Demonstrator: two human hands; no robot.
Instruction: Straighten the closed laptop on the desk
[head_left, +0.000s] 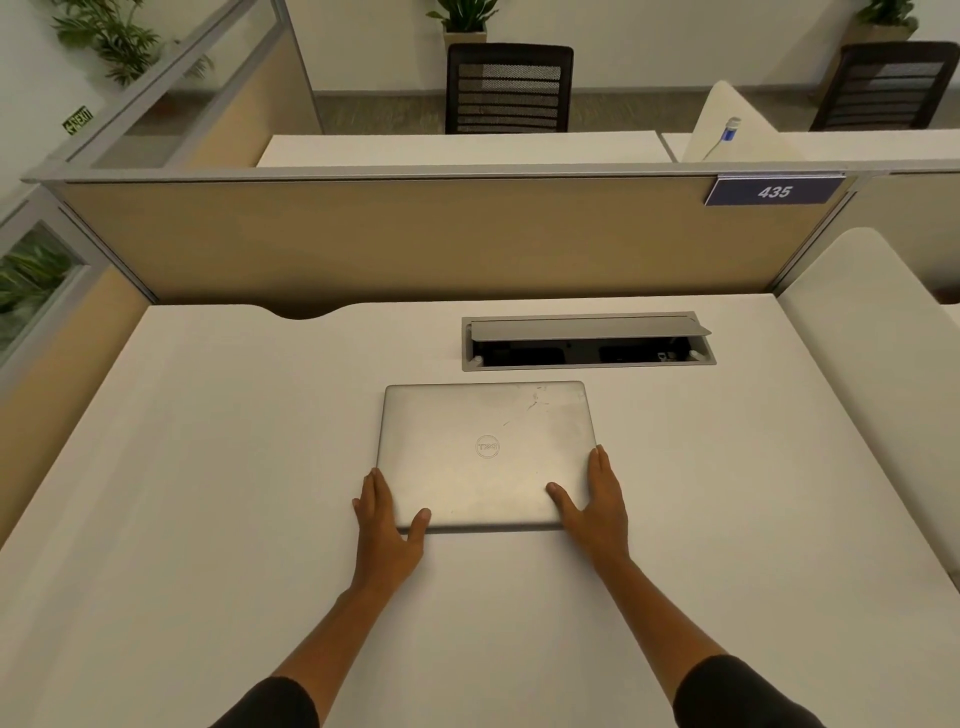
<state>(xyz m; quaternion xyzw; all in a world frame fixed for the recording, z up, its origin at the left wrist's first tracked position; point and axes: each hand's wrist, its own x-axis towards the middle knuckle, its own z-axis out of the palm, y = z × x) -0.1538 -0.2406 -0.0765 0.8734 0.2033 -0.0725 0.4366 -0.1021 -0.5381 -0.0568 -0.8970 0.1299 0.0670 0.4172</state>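
Observation:
A closed silver laptop (485, 452) lies flat on the white desk (208, 467), its edges roughly parallel to the desk's front. My left hand (387, 525) grips its near left corner, thumb on the lid and fingers along the left side. At the near right corner my right hand (597, 504) holds it the same way, thumb resting on the lid and fingers along the right edge.
An open cable hatch (587, 343) with a raised metal flap sits just behind the laptop. A tan partition (415, 239) bearing a blue 435 sign (774, 191) closes the desk's far side. A white divider (872, 353) rises on the right. Black chairs stand beyond.

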